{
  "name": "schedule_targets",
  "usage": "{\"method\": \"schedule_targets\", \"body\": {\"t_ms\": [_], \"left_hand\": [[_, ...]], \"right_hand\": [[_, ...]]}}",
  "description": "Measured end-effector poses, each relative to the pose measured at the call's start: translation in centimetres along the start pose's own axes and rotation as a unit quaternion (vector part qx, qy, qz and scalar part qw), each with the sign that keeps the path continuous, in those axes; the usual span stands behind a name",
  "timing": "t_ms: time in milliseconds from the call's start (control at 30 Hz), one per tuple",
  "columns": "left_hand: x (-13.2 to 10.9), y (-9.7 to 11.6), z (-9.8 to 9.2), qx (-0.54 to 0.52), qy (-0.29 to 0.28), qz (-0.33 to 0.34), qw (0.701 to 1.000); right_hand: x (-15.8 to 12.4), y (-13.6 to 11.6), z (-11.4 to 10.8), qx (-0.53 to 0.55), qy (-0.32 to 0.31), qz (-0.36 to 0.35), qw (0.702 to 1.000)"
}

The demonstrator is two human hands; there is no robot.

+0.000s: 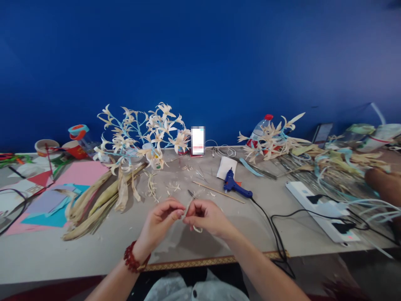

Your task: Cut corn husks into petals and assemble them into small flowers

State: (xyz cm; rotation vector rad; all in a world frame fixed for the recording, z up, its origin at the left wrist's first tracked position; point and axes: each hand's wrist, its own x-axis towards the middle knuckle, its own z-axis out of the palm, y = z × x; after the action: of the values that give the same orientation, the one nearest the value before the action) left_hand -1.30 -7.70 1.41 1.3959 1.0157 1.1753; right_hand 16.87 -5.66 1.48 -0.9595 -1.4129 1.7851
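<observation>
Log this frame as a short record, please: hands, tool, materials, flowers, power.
Left hand: fingertips pinched; what they grip is unclear
Right hand: pinches a pale strip
Tool: blue glue gun, lying beyond and right of the hands
Materials: dried husks at left; wooden stick beyond the hands
Flowers: pale flowers, back left and back right
Power: white power strip at right, black plugs in it
</observation>
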Motion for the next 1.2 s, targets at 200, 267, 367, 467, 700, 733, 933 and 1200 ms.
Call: {"method": "schedule_targets", "body": {"t_ms": [200, 267, 367, 467, 700, 733, 933, 1200], "left_hand": [[0.1, 0.5, 0.5, -0.047, -0.023, -0.044, 0.998], [0.1, 0.7, 0.7, -0.028, -0.024, -0.039, 0.999], [0.2, 0.6, 0.8, -0.027, -0.002, -0.028, 0.999], [0.3, 0.3, 0.7, -0.035, 0.013, -0.018, 0.999], [0.3, -0.4, 0.5, -0.01, 0.036, 0.024, 0.999], [0.3, -0.5, 0.5, -0.006, 0.042, 0.022, 0.999], [0.4, -0.3, 0.2, -0.015, 0.085, 0.029, 0.996], [0.5, -0.9, -0.1, -0.033, 0.124, 0.026, 0.991]], "right_hand": [[-0.1, 0.1, -0.1, -0.054, 0.013, -0.015, 0.998], [-0.1, 0.2, -0.1, -0.08, 0.021, -0.024, 0.996], [0.0, 0.0, -0.1, -0.054, -0.004, -0.011, 0.998], [0.0, -0.3, -0.1, -0.008, -0.074, 0.011, 0.997], [0.0, 0.1, -0.1, -0.046, 0.001, -0.013, 0.999], [0.0, 0.2, -0.1, -0.074, 0.018, -0.02, 0.997], [-0.2, 0.4, -0.4, -0.199, 0.045, -0.05, 0.978], [-0.9, -0.3, 0.0, -0.35, 0.124, -0.09, 0.924]]}}
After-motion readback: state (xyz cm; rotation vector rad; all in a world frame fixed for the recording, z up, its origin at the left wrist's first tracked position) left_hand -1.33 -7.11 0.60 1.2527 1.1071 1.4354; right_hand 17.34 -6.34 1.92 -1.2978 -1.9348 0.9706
